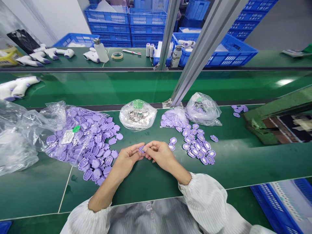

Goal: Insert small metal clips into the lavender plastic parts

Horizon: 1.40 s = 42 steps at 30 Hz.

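One green surface (151,185) ran across the scene, its front edge passing beneath both forearms, so low, short strokes seemed wise. A heap of purple plastic pieces (89,138), partly bagged, bounded the left side; a green-framed fixture (258,122) stood at far right. Nearer, a cluster of inset-bearing purple pieces (194,150) bordered the right hand's side, and a clear bag of small metal parts (138,117) sat beyond the fingertips. Elbows were best kept from sweeping sideways into either group. Between them, the left hand (124,161) and right hand (162,154) met, fingers narrowed in a pinch on one small purple piece (141,149), just above the surface. Steadying its rim with the left while the right pressed lightly and evenly looked soundest; whether it held metal, I could not tell.
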Each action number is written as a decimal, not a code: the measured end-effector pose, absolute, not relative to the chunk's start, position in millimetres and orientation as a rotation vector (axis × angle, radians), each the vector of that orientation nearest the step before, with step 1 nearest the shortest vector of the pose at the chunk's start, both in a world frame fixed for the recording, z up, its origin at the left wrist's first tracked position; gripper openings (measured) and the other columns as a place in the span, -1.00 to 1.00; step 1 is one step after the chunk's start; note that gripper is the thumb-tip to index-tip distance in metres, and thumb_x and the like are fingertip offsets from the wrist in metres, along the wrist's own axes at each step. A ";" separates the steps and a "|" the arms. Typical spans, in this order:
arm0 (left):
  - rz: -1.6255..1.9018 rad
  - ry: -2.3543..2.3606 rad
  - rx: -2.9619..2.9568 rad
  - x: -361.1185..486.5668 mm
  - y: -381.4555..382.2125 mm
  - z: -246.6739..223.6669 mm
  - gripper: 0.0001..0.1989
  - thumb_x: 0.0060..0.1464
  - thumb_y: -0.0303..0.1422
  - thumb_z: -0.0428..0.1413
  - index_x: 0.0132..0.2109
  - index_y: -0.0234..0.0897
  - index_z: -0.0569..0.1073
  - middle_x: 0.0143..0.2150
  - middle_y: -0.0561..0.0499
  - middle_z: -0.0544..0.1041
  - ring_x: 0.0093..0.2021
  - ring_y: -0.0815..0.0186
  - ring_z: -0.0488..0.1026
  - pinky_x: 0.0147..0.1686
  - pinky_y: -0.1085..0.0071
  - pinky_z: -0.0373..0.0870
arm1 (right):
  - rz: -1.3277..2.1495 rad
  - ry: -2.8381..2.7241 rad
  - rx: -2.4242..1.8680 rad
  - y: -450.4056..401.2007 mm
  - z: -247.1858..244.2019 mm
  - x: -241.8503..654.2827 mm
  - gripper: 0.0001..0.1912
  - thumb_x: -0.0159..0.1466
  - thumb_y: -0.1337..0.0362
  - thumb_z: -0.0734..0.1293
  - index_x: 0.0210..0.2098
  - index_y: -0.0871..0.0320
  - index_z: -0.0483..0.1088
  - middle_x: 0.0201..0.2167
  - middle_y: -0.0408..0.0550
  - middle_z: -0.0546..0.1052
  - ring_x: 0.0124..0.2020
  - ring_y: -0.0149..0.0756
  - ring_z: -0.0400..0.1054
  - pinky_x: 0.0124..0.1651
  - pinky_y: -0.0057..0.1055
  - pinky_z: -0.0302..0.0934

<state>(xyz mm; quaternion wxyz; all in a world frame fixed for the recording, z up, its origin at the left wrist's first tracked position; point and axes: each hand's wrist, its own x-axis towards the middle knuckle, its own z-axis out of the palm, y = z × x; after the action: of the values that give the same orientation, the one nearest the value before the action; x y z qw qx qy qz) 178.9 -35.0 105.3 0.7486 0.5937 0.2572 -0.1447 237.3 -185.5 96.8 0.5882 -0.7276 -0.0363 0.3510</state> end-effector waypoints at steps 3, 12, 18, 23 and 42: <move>-0.304 0.554 1.303 178.9 -35.2 103.6 -0.54 -0.09 -0.26 0.30 0.00 -0.28 0.54 -0.20 -0.05 0.65 -0.19 0.26 0.58 -0.04 0.31 0.47 | 0.748 -0.171 -1.779 -187.0 94.2 234.5 -0.75 0.20 0.09 0.30 -0.36 0.17 0.42 -0.47 -0.10 0.52 -0.47 -0.43 0.37 -0.45 -0.53 0.17; -0.268 0.542 1.360 176.4 -36.1 97.5 -0.59 -0.05 -0.22 0.28 -0.04 -0.27 0.56 -0.18 -0.04 0.65 -0.18 0.25 0.59 -0.08 0.33 0.49 | 0.622 -0.221 -1.862 -188.2 88.8 228.7 -0.74 0.22 0.06 0.30 -0.29 0.14 0.40 -0.44 -0.11 0.52 -0.44 -0.42 0.37 -0.39 -0.51 0.20; -0.293 0.518 1.400 175.8 -36.0 99.1 -0.55 -0.02 -0.25 0.25 0.03 -0.33 0.51 -0.27 -0.06 0.65 -0.23 0.28 0.59 -0.13 0.38 0.48 | 0.973 -0.134 -1.672 -190.8 95.3 242.8 -0.68 0.15 0.07 0.36 -0.27 0.21 0.43 -0.48 -0.09 0.50 -0.52 -0.45 0.35 -0.53 -0.56 0.22; -0.315 0.449 1.403 174.0 -36.9 98.5 -0.51 0.02 -0.33 0.19 0.12 -0.36 0.44 -0.21 -0.08 0.64 -0.25 0.29 0.58 -0.18 0.39 0.46 | 0.895 -0.173 -1.724 -193.4 95.3 239.9 -0.72 0.18 0.10 0.32 -0.34 0.24 0.42 -0.49 -0.07 0.50 -0.51 -0.49 0.34 -0.52 -0.61 0.21; 0.028 0.644 2.966 164.8 24.4 136.9 -0.65 0.28 -0.20 -0.10 0.00 -0.17 0.51 -0.03 -0.08 0.57 -0.21 0.14 0.55 -0.40 0.38 0.26 | 0.638 -0.320 -2.437 -270.5 109.3 269.4 -0.62 0.14 -0.06 0.33 -0.41 0.16 0.43 -0.55 -0.14 0.44 -0.54 -0.45 0.25 -0.51 -0.54 -0.01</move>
<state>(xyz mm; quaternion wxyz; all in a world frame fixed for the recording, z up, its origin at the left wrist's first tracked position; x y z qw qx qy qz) 164.8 24.4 136.9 0.0529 0.9758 0.2118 0.0094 269.4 -270.5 109.3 0.2967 -0.9165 -0.1203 0.2399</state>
